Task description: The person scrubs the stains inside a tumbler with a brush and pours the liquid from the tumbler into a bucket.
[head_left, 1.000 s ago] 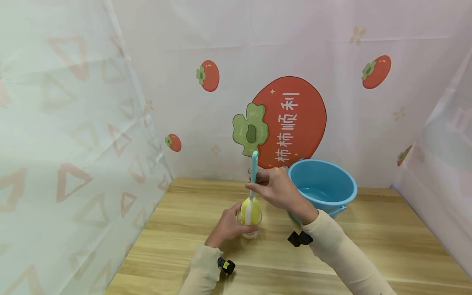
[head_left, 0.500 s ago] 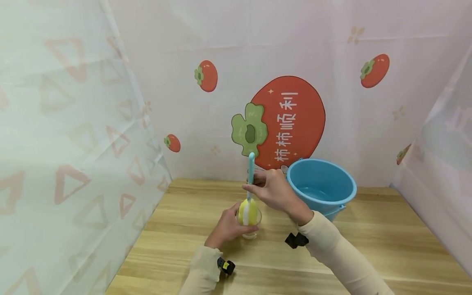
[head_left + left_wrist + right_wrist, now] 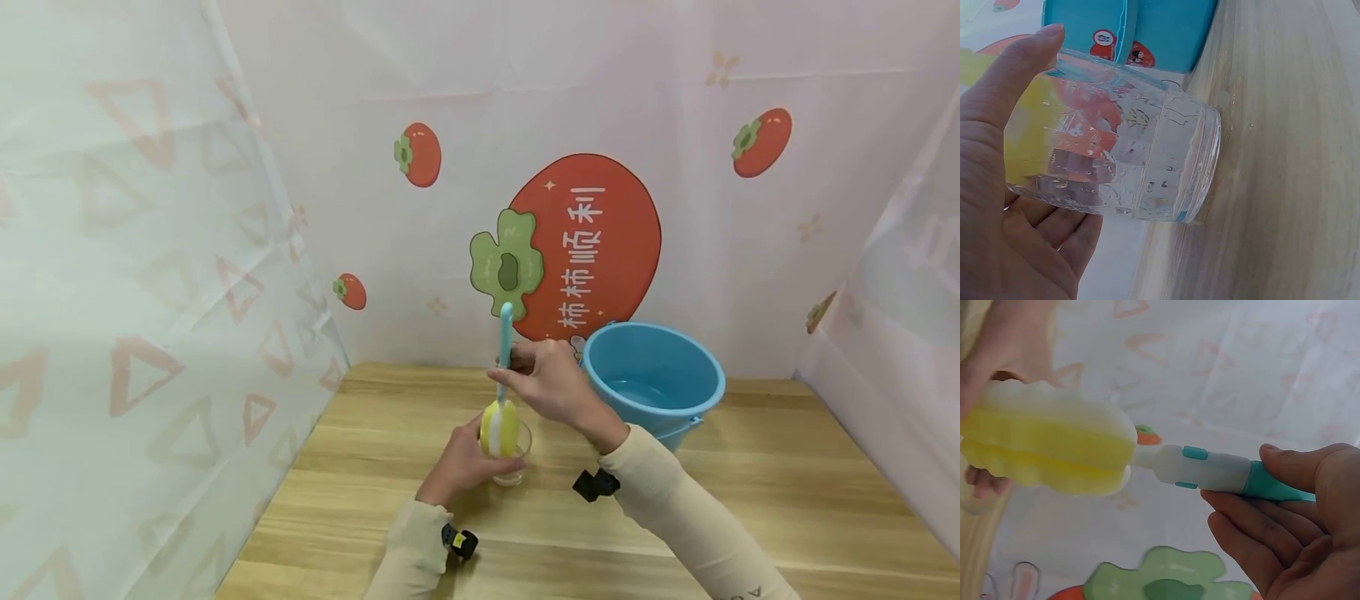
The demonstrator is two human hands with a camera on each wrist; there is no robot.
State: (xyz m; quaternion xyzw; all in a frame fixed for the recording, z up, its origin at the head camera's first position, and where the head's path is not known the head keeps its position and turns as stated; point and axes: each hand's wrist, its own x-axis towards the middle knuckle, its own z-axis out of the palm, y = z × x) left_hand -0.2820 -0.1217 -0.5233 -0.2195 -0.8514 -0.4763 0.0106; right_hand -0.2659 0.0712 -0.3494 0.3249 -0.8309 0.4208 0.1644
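A clear drinking glass [image 3: 1141,144] stands upright on the table. My left hand [image 3: 461,461] grips its side, with the thumb across the near face. In the left wrist view, drops of water cling to the glass and its base. My right hand [image 3: 551,383] pinches the light blue handle of a sponge cup brush [image 3: 1054,444], which it holds nearly upright. The yellow and white sponge head sits in the mouth of the glass, towards its left side. Part of the sponge is hidden by the left hand in the head view.
Behind the right forearm, a light blue bucket [image 3: 645,354] stands on the wooden table [image 3: 360,467]. Printed cloth hangs at the back and on both sides. Wet spots lie on the wood beside the glass.
My right hand and the brush have moved slightly left, so the sponge leans nearer the glass's left side. The left hand and the glass stay nearly in place.
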